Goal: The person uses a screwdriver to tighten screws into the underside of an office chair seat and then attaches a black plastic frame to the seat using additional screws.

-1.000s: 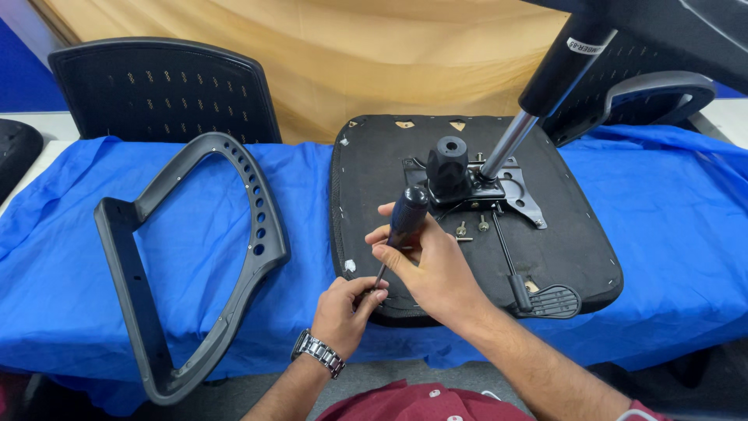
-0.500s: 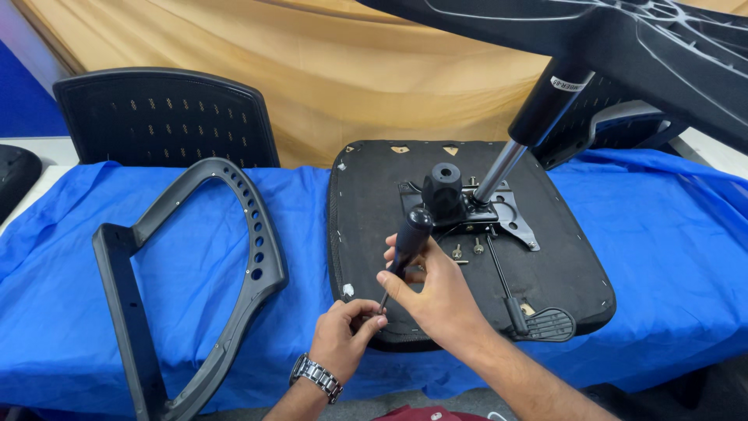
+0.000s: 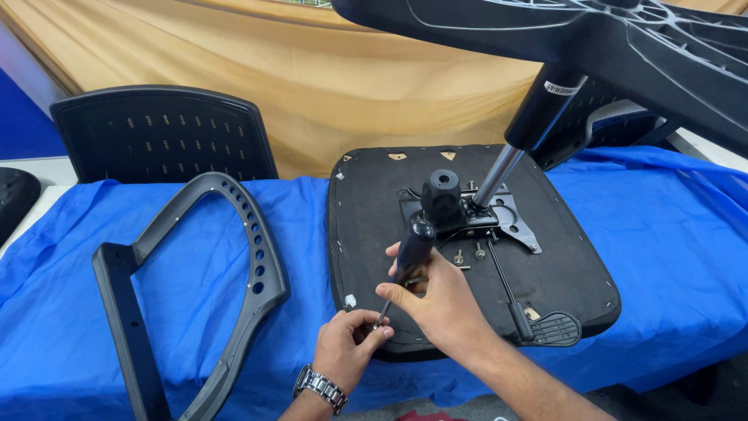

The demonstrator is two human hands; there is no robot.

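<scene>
**Driving a screw at the seat's near edge**

The right hand [image 3: 440, 300] is closed around a black screwdriver [image 3: 409, 257], which leans with its tip down at the near edge of the upturned seat [image 3: 374, 210]. The left hand [image 3: 347, 351] pinches narrow at the tip, seemingly steadying a screw. This looks like the fastening step; the next move needs the tip kept seated and the shaft straight.

The screw itself is hidden under the fingers. The chair base [image 3: 623, 39] is cut off at the top. An armrest [image 3: 234, 257] lies on the blue cloth [image 3: 662, 234], well apart.
</scene>
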